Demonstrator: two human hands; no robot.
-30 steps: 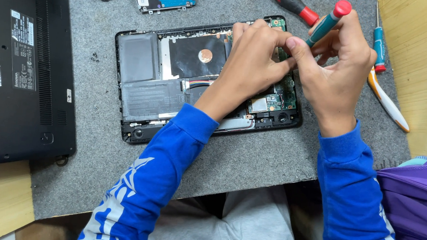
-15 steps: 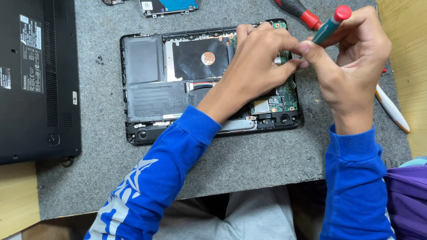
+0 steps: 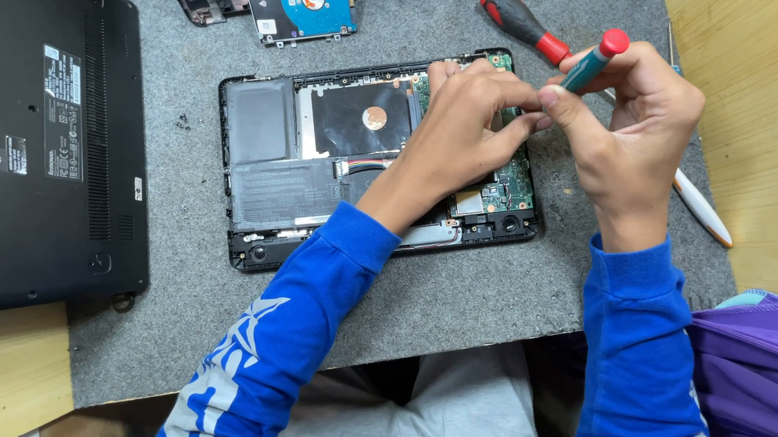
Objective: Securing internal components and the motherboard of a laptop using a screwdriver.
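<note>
Risk: the teal precision screwdriver [image 3: 594,62] could slip off a small screw and gouge the green circuit board [image 3: 515,183]; a tilted shaft or a loosened pinch would cause it, I judge.
Right hand [image 3: 632,139]: clenched around the screwdriver, red cap at 12 o'clock.
Left hand [image 3: 467,115]: fingertips pinched at the tip; whether they hold a screw I cannot tell.
Opened laptop [image 3: 375,155]: on the grey mat [image 3: 456,295] of the bench, under the left hand, stretching to 9 o'clock.
Spare red-handled screwdriver [image 3: 525,22]: at 12 o'clock, untouched.
</note>
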